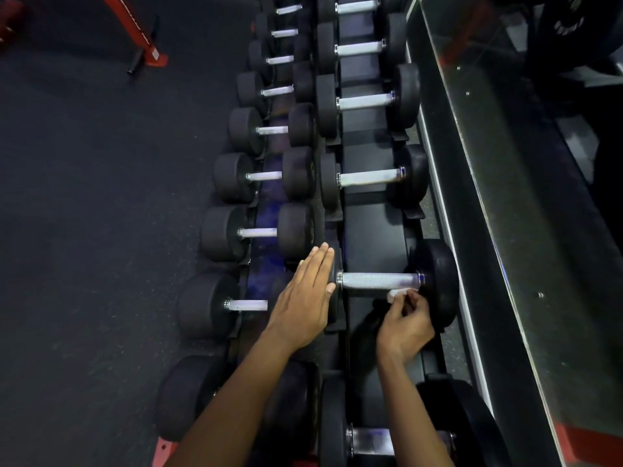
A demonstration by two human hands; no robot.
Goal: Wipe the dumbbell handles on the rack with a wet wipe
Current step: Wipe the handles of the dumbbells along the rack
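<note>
A black dumbbell with a knurled steel handle (379, 280) lies across the upper tier of the rack (371, 230). My left hand (305, 298) lies flat with straight fingers on the dumbbell's near weight head, most of which it hides. My right hand (406, 320) pinches a small white wet wipe (396, 294) just under the handle's far end, beside the far weight head (438, 281). Whether the wipe touches the steel is unclear.
Two rows of black dumbbells with pale handles run up the frame, such as one on the upper tier (371, 176) and one on the lower tier (256, 232). A mirror wall (505, 197) borders the right. Dark rubber floor (101, 197) lies left, with a red frame foot (153, 55).
</note>
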